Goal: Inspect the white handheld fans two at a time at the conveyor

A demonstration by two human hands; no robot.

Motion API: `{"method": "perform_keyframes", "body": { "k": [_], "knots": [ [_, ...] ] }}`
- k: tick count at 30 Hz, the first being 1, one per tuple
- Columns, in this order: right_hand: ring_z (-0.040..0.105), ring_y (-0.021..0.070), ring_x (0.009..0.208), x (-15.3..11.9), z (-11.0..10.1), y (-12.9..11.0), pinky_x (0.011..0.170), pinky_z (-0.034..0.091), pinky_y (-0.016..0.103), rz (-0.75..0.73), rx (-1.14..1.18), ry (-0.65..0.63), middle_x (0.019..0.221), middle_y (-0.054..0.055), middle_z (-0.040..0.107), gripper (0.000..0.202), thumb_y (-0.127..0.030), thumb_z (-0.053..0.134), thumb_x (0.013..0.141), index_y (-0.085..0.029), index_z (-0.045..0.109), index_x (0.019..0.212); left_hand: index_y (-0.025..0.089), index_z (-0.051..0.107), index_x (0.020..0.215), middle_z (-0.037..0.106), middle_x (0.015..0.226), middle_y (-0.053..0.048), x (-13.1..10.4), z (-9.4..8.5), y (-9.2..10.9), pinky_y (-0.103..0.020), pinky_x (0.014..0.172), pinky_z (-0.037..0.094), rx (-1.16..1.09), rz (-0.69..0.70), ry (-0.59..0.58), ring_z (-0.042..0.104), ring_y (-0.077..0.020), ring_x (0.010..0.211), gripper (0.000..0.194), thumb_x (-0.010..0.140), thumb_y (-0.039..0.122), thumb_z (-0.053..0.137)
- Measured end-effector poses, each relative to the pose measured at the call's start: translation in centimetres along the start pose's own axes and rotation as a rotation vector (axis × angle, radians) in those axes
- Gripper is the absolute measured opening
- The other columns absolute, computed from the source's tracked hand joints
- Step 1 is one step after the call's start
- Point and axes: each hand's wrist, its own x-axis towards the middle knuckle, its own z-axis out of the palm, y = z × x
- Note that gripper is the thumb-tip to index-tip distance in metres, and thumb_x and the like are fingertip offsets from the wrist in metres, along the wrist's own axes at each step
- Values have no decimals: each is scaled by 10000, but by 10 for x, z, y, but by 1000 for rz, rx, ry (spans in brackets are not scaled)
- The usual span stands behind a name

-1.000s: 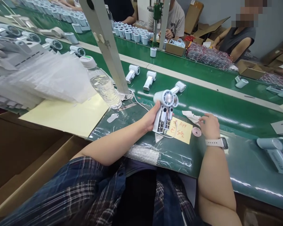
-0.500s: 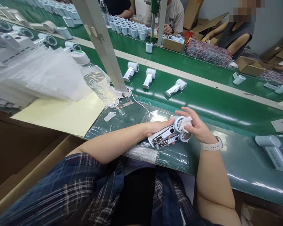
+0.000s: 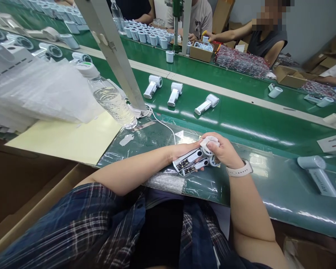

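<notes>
Two small handheld fans lie side by side in my left hand (image 3: 182, 150), which is closed around them. The upper fan (image 3: 188, 158) and the lower fan (image 3: 196, 167) both have handles open on one side, showing circuit parts inside. My right hand (image 3: 222, 149) is closed on a crumpled white wipe (image 3: 210, 141) and presses it over the round head of the upper fan. The wipe and fingers hide most of that head. Part of the lower fan's head shows beneath my right hand.
Three fans stand on the green belt ahead, among them one fan (image 3: 207, 104). A finished-looking fan (image 3: 317, 175) lies at the right. A water bottle (image 3: 112, 99) leans near a metal post (image 3: 114, 56). Plastic bags (image 3: 53, 86) are piled left. Co-workers sit across the belt.
My right hand has moved in and down, its fingers now wrapped over the fan head with the wipe, where before they were spread. A person across the belt has stretched an arm out leftward.
</notes>
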Motion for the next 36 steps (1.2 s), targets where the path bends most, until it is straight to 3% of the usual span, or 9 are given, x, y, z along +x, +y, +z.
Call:
{"method": "perform_keyframes", "body": {
  "k": [7,12,15,18,20,24,29,32,36],
  "knots": [
    [706,242,790,4,6,5,770,557,386,-36,-228,157,900,60,785,734,-855,409,919,-233,762,1082,171,664,829,694,714,-72,2,2,1,-402,754,608,7,51,-67,736,-267,800,760,708,919,621],
    [746,273,915,8,-9,19,884,591,452,-46,-138,370,1006,104,808,661,-764,392,980,-225,691,1219,173,685,996,740,832,-88,-2,6,6,-374,704,591,49,101,1,704,-225,729,868,616,953,666],
    [716,341,1114,11,-26,33,1011,549,578,37,-198,549,1181,186,772,715,-756,469,935,-179,609,1334,164,667,855,742,900,-136,-13,10,15,-353,740,578,70,279,23,708,-237,839,810,670,952,634],
    [470,414,1468,13,-23,39,1216,325,691,9,-389,656,1517,237,581,821,-768,599,845,-175,558,1412,168,628,755,739,947,-167,-23,14,22,-382,781,571,63,476,82,709,-271,915,789,705,955,595],
    [451,382,1497,14,-6,37,1230,340,663,-62,-240,529,1582,188,532,796,-728,614,862,-236,499,1477,169,674,887,744,1003,-154,-27,16,23,-417,838,567,84,563,164,709,-297,962,764,668,901,697],
    [657,316,1282,13,33,25,1072,557,541,-41,290,93,1413,112,682,684,-648,719,841,-303,549,1407,205,695,1140,730,1112,-100,-28,20,21,-422,961,525,299,718,403,677,-286,1059,676,665,647,888],
    [724,304,1089,9,24,14,955,615,490,35,355,187,1141,75,779,669,-541,967,613,-273,673,1151,207,749,995,692,1275,-104,-26,14,29,-413,1081,455,437,866,496,596,-308,1271,553,666,622,908],
    [746,299,1002,6,12,10,832,652,467,62,375,193,1059,55,762,695,-566,971,593,-283,659,1145,216,702,1025,733,1063,-73,-25,5,37,-407,973,500,191,881,540,671,-261,1098,547,751,671,831],
    [758,277,892,7,19,10,694,661,441,124,472,165,952,18,715,582,-611,900,682,-298,605,1074,203,616,980,693,889,-23,-25,2,42,-360,814,527,-57,810,541,668,-179,816,482,861,655,734]
  ]
}}
